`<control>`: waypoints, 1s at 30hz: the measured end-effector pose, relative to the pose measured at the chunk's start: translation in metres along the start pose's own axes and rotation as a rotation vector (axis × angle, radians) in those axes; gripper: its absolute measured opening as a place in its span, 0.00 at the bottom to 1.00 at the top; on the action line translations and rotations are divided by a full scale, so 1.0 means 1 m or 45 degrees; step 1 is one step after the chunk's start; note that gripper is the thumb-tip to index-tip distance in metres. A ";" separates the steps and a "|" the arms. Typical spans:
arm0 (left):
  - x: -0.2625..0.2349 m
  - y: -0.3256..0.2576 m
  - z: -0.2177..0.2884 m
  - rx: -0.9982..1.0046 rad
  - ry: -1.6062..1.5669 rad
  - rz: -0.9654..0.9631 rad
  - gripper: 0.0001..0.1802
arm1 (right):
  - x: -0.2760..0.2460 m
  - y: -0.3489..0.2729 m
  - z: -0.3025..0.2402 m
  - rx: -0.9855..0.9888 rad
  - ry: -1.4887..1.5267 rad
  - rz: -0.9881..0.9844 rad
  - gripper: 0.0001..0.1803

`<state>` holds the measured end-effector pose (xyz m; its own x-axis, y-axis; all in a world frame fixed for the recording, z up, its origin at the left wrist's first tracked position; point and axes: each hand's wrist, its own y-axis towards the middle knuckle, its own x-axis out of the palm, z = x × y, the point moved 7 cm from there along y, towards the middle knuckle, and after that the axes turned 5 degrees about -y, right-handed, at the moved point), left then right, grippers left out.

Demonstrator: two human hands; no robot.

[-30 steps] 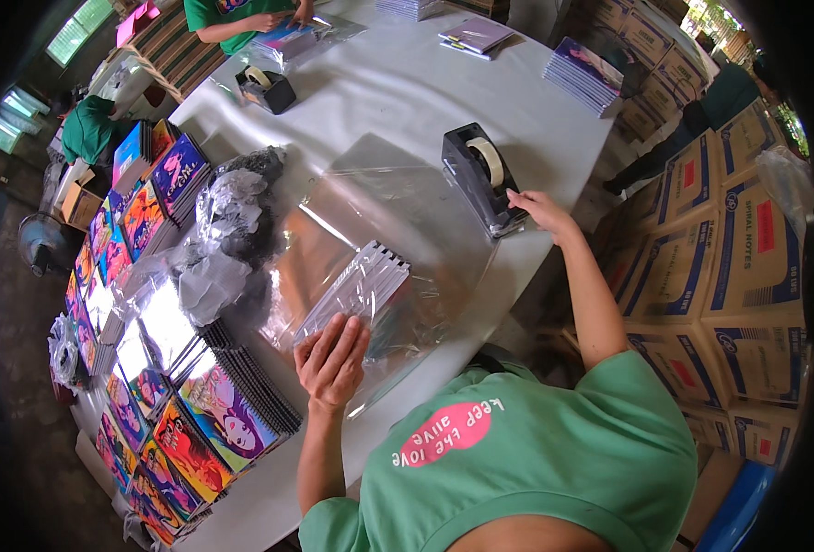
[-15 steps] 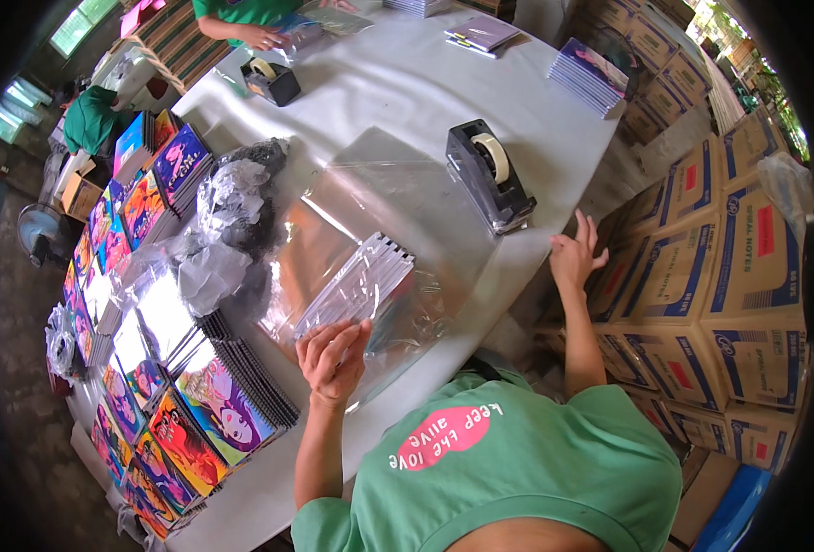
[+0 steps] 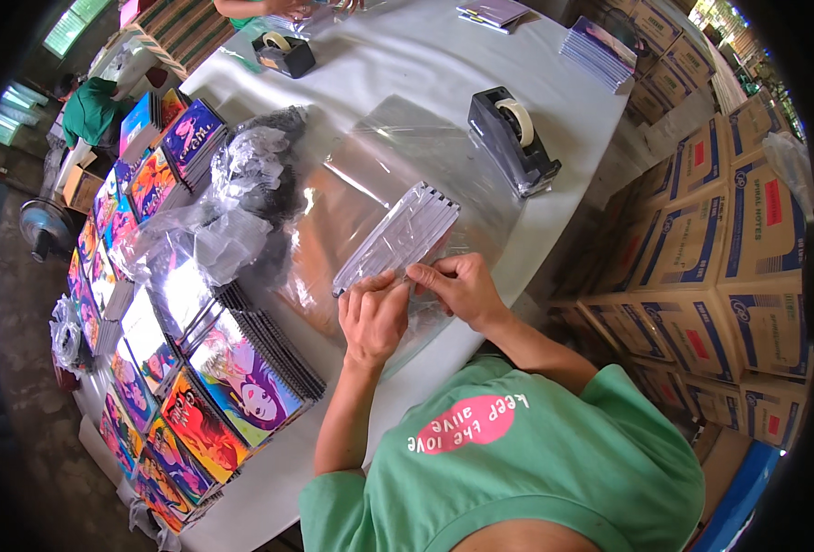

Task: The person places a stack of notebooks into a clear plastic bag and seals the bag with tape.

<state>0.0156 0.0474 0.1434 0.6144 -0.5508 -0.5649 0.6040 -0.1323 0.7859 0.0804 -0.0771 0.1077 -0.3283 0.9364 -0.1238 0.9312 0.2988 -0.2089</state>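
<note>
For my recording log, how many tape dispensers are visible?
2. One black dispenser stands on the table beyond the right hand; a second dispenser farther off, leftward. Others may be hidden.

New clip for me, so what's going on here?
A person's left hand and right hand meet at the near end of a plastic-wrapped notebook bundle. It lies over clear plastic sheets on the white table. A black tape dispenser stands beyond the right hand; stacks of colourful spiral notebooks cover the table's left side.
</note>
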 end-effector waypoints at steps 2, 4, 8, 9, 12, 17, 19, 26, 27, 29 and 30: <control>0.004 0.002 0.001 -0.050 0.127 -0.105 0.29 | -0.001 0.001 0.010 -0.013 -0.006 -0.002 0.21; -0.001 0.018 0.004 -0.158 0.207 -0.302 0.36 | -0.001 0.004 0.017 -0.032 0.022 -0.002 0.19; 0.001 0.051 0.007 -0.434 0.133 -0.667 0.41 | 0.001 0.022 0.075 0.012 0.197 0.018 0.17; 0.007 0.065 0.004 -0.544 0.154 -0.781 0.41 | 0.003 0.026 0.083 0.013 0.273 -0.001 0.16; 0.034 0.084 -0.007 -0.499 0.232 -0.715 0.46 | 0.041 0.020 0.081 -0.168 0.069 -0.445 0.11; 0.011 0.113 -0.009 -0.722 -0.087 -0.445 0.57 | 0.091 -0.036 0.106 0.233 0.412 -1.379 0.28; -0.035 0.096 -0.008 -0.821 -0.225 -0.117 0.57 | 0.072 0.004 0.119 -0.528 0.044 -0.889 0.35; -0.014 -0.072 -0.021 -1.123 -0.201 0.017 0.47 | -0.018 0.054 0.078 0.307 1.245 -0.988 0.36; 0.010 -0.103 -0.034 -1.080 -0.204 -0.154 0.49 | -0.022 0.056 0.068 0.174 1.038 -1.009 0.36; 0.041 -0.138 -0.052 -1.059 -0.273 -0.315 0.54 | -0.024 0.072 0.050 -0.327 0.242 -0.916 0.38; 0.047 -0.139 -0.053 -1.087 -0.335 -0.315 0.56 | -0.022 0.081 0.038 -0.685 -0.349 -0.769 0.39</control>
<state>-0.0129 0.0834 -0.0054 0.3461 -0.7709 -0.5347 0.9359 0.3233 0.1396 0.1569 -0.0805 0.0567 -0.7547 0.5318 -0.3841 0.5100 0.8439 0.1663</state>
